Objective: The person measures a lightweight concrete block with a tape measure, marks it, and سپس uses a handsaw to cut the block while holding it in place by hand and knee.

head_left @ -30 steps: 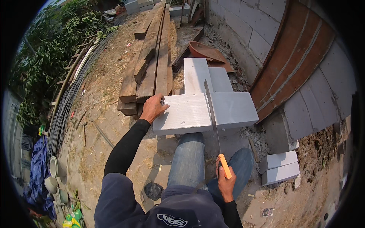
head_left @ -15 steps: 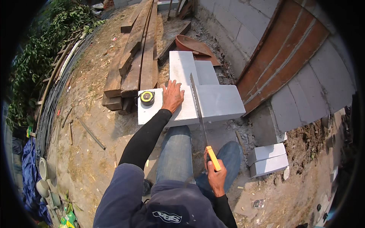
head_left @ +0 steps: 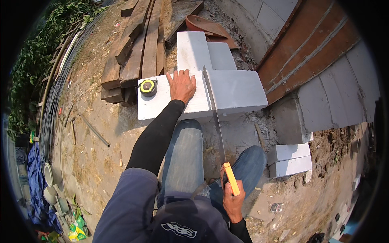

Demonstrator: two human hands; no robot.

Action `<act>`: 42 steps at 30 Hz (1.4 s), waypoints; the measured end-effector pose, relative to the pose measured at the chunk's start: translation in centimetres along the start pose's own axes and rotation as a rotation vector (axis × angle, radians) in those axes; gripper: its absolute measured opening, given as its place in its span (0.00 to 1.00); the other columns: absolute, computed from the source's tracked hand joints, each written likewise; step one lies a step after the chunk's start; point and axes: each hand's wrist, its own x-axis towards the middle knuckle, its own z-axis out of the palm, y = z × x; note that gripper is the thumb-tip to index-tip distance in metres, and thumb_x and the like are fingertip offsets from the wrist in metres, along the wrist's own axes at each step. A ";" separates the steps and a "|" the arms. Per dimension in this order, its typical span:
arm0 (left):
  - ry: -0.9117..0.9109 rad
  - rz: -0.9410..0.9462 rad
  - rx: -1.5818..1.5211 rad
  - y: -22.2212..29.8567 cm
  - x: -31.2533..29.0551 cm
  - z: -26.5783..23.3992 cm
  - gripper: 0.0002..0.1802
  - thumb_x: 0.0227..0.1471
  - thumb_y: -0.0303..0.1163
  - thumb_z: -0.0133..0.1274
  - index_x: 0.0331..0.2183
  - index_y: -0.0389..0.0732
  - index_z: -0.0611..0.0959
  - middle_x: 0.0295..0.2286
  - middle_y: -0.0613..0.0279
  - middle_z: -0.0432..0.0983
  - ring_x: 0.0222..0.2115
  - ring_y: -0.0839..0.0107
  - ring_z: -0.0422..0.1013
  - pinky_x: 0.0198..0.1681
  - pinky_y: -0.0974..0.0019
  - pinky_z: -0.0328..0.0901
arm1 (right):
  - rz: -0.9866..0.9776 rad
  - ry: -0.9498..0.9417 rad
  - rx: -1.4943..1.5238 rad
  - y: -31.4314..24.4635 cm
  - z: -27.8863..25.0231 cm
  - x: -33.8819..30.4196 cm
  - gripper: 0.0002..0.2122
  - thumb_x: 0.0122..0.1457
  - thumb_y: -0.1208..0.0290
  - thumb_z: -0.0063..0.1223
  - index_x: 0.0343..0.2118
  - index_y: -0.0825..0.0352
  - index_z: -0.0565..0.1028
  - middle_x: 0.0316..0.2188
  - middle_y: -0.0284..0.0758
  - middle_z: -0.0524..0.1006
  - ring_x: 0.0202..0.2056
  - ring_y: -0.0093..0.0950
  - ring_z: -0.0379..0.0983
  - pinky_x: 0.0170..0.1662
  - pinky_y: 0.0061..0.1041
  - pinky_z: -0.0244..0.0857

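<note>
A long white block point(head_left: 239, 87) lies crosswise before me, on or against other white blocks. My left hand point(head_left: 181, 86) rests on its top, palm down, fingers spread. To the left of that hand a round yellow-and-black tape measure point(head_left: 147, 88) sits on the block. My right hand point(head_left: 234, 202) is wrapped around the yellow handle of a hand saw point(head_left: 219, 133). The toothed blade crosses the block's top from front to back, its tip just beyond the far edge. How deep the teeth sit in the block I cannot tell.
Another white block point(head_left: 194, 50) stretches away behind. Stacked timber beams point(head_left: 135, 56) lie at the far left, a reddish basin point(head_left: 204, 25) beyond the blocks. Two smaller white blocks point(head_left: 289, 160) are stacked at right, near a block wall point(head_left: 324, 97). A metal rod point(head_left: 94, 129) lies on the ground.
The saw has been drawn back toward me along the block, my right hand with it. My left hand stays on the block. The whole view has shifted, with the blocks now higher up.
</note>
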 end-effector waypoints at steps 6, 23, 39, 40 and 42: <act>0.022 0.023 -0.003 -0.3 0.8 0.1 0.19 0.62 0.43 0.49 0.43 0.38 0.82 0.40 0.53 0.77 0.51 0.53 0.69 0.64 0.30 0.49 | 0.019 -0.073 0.077 -2.9 3.4 9.8 0.11 0.69 0.69 0.55 0.31 0.68 0.69 0.19 0.30 0.68 0.22 0.20 0.62 0.27 0.27 0.60; -0.053 -0.033 0.042 -0.2 0.2 -0.1 0.21 0.62 0.43 0.50 0.48 0.38 0.81 0.43 0.53 0.76 0.52 0.55 0.68 0.64 0.32 0.52 | 0.067 -0.061 -0.013 -1.5 0.2 1.7 0.11 0.67 0.70 0.57 0.30 0.69 0.70 0.19 0.31 0.70 0.22 0.19 0.64 0.27 0.26 0.62; -0.092 -0.038 0.018 -0.2 0.4 -0.9 0.20 0.62 0.42 0.49 0.48 0.37 0.80 0.43 0.52 0.75 0.54 0.54 0.66 0.64 0.36 0.51 | 0.045 -0.014 -0.055 -0.5 -0.4 -3.1 0.13 0.66 0.69 0.58 0.28 0.68 0.69 0.17 0.31 0.68 0.21 0.18 0.65 0.25 0.26 0.60; -0.090 -0.027 0.023 -0.1 0.8 -1.3 0.21 0.62 0.42 0.49 0.48 0.37 0.80 0.44 0.52 0.75 0.54 0.54 0.66 0.64 0.35 0.51 | 0.035 0.010 -0.016 -1.0 0.6 -1.2 0.13 0.66 0.69 0.59 0.27 0.68 0.69 0.17 0.31 0.67 0.21 0.18 0.64 0.25 0.26 0.60; -0.083 0.009 0.005 1.2 1.3 -0.9 0.21 0.62 0.42 0.49 0.48 0.37 0.80 0.44 0.52 0.76 0.54 0.53 0.66 0.64 0.35 0.52 | 0.058 -0.024 0.076 -1.9 2.8 5.2 0.13 0.67 0.69 0.58 0.27 0.67 0.68 0.16 0.33 0.67 0.20 0.20 0.63 0.24 0.27 0.59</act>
